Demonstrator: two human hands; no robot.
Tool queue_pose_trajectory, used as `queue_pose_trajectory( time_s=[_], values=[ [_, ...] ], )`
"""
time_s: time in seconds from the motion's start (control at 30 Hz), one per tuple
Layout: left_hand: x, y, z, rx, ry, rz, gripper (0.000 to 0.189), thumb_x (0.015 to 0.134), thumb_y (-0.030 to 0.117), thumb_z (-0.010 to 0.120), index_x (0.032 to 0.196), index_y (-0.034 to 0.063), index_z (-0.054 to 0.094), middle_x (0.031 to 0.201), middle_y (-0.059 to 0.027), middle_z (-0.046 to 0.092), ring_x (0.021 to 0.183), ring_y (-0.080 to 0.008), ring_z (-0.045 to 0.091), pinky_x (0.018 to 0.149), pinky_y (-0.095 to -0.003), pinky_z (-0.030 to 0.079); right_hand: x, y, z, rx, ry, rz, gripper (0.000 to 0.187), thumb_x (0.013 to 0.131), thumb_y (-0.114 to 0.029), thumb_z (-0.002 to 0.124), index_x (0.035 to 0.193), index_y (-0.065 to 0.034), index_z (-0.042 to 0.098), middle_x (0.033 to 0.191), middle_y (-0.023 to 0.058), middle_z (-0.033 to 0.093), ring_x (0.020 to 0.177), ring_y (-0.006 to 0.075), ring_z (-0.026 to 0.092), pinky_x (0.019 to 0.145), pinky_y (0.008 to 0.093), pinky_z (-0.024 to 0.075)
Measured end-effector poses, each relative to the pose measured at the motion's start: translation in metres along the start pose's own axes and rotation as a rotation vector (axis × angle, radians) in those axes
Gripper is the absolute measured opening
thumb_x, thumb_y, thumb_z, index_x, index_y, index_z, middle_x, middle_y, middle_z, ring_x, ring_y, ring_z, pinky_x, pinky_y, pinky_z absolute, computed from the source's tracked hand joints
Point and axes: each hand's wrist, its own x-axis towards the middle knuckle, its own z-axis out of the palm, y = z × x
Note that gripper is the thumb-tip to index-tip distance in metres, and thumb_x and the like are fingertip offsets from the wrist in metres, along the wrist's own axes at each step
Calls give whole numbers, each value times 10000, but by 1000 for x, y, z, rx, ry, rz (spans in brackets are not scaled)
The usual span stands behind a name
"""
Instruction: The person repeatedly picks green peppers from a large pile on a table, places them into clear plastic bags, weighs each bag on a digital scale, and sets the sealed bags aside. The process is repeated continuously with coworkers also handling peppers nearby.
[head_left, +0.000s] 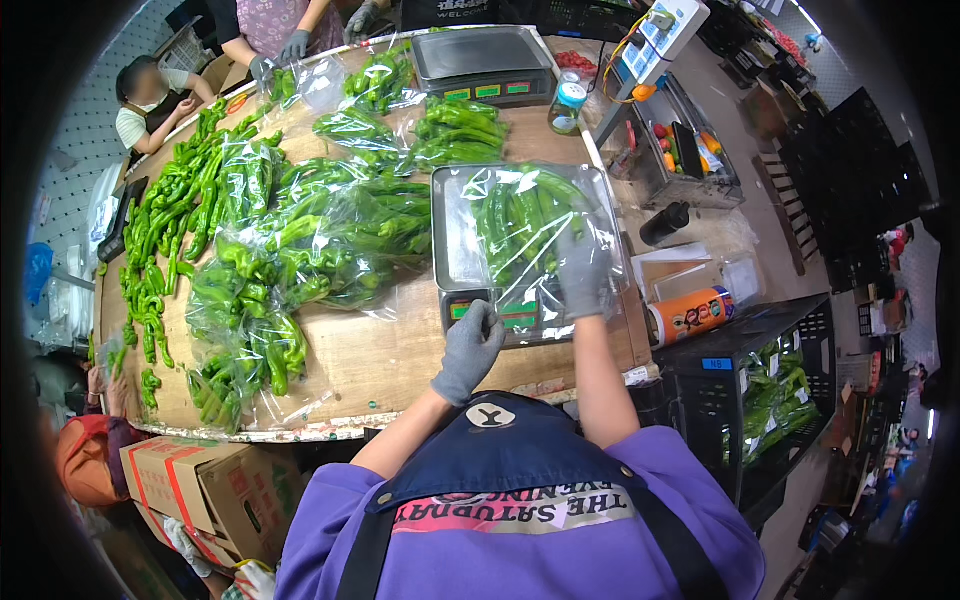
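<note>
A clear plastic bag of long green peppers (517, 217) lies on the metal pan of a digital scale (452, 262). My right hand (587, 274), in a grey glove and blurred, is at the bag's right side; whether its fingers grip the plastic is unclear. In front of the scale's lit display is my left hand (474, 349), also gloved in grey, with its fingers curled near the bag's lower edge. I cannot tell whether it pinches anything. Left of the scale, more bagged green peppers (330, 247) are heaped on the wooden table (367, 367).
Loose green peppers (161, 217) cover the table's left part. A second scale (480, 56) and a blue-lidded jar (568, 105) stand at the back. To the right are an orange canister (694, 311) and a black crate (701, 397) of bagged peppers. Other people work around the table.
</note>
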Motion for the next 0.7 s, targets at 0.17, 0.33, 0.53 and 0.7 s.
queue_pose_trajectory(
  time_s=[0.17, 0.33, 0.53, 0.7],
  values=[
    [-3, -3, -9, -39, 34, 71, 136, 851, 42, 635, 857, 35, 499, 649, -67, 489, 555, -124, 469, 521, -295, 413, -28, -51, 16, 114, -248, -474, 463, 764, -97, 613, 1227, -92, 608, 1248, 220, 531, 1240, 336, 450, 1068, 456, 358],
    [-9, -11, -19, -58, 45, -55, 117, 848, 43, 633, 840, 43, 516, 652, -76, 505, 529, -129, 477, 491, -275, 404, -29, -41, 26, 194, -87, -278, 627, 802, -193, 695, 1373, -73, 467, 1391, 199, 443, 1289, 358, 396, 1069, 488, 341],
    [0, -14, -18, -99, 55, 47, 110, 858, 71, 618, 865, 39, 512, 671, -123, 515, 565, -216, 513, 542, -344, 434, -12, -42, 33, 68, -281, -408, 583, 772, -102, 663, 1330, -68, 500, 1324, 176, 523, 1232, 316, 483, 1055, 472, 344],
    [1, -11, -20, -211, 49, 87, 108, 852, 64, 593, 903, 31, 504, 733, -180, 525, 631, -343, 520, 607, -379, 457, -3, -38, 34, -69, -255, -505, 689, 755, -125, 680, 1400, -75, 441, 1442, 123, 437, 1344, 340, 374, 1116, 477, 257]
  ],
)
